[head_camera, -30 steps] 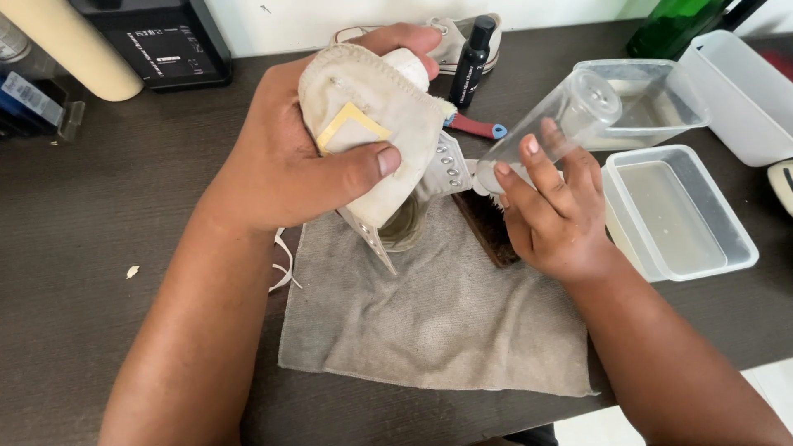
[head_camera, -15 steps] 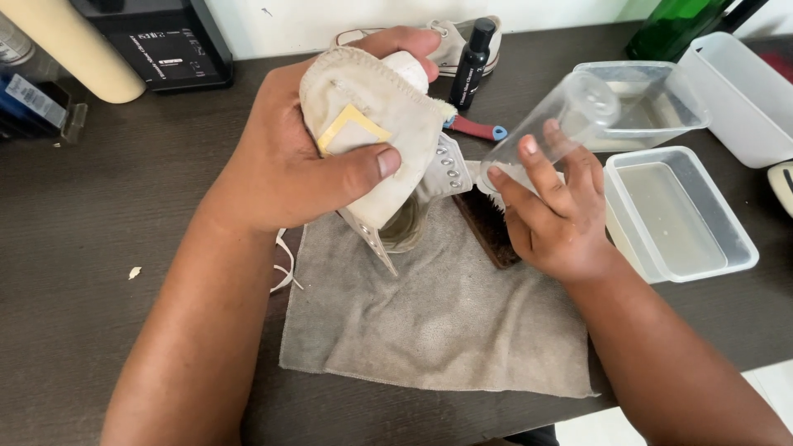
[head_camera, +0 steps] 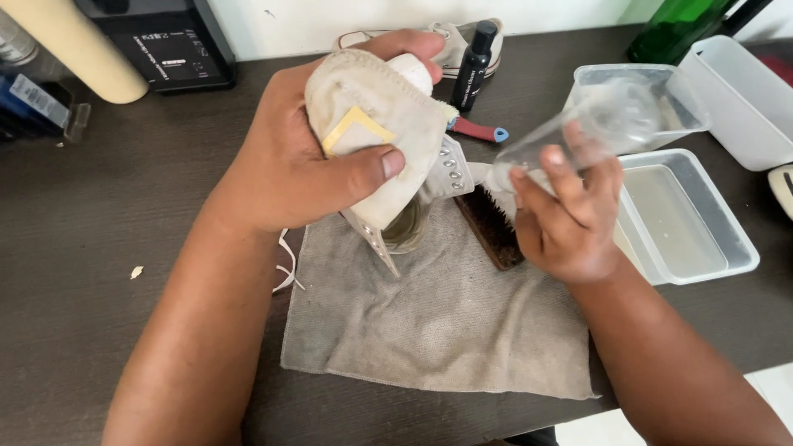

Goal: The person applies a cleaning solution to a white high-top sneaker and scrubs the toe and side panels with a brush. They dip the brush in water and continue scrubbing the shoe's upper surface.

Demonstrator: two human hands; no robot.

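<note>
My left hand (head_camera: 301, 161) grips an off-white canvas high-top shoe (head_camera: 388, 132) by its heel, holding it upright over a grey cloth (head_camera: 438, 322), with the opening facing down. My right hand (head_camera: 570, 219) holds a clear plastic bottle (head_camera: 595, 124), tilted with its neck pointing at the shoe. A brown bristle brush (head_camera: 489, 225) lies on the cloth between my hands, partly behind the right one. A white lace (head_camera: 285, 264) trails under my left wrist.
Two clear plastic tubs with water (head_camera: 686, 219) (head_camera: 636, 99) sit at the right, a white bin (head_camera: 743, 99) behind them. A small black bottle (head_camera: 475, 58), a red-handled tool (head_camera: 479, 130), a second shoe (head_camera: 450, 37), a green bottle (head_camera: 673, 25) and a black box (head_camera: 161, 45) stand at the back.
My right hand has shifted a little to the right and up with the clear bottle, which is now blurred. The left hand and shoe have barely moved.
</note>
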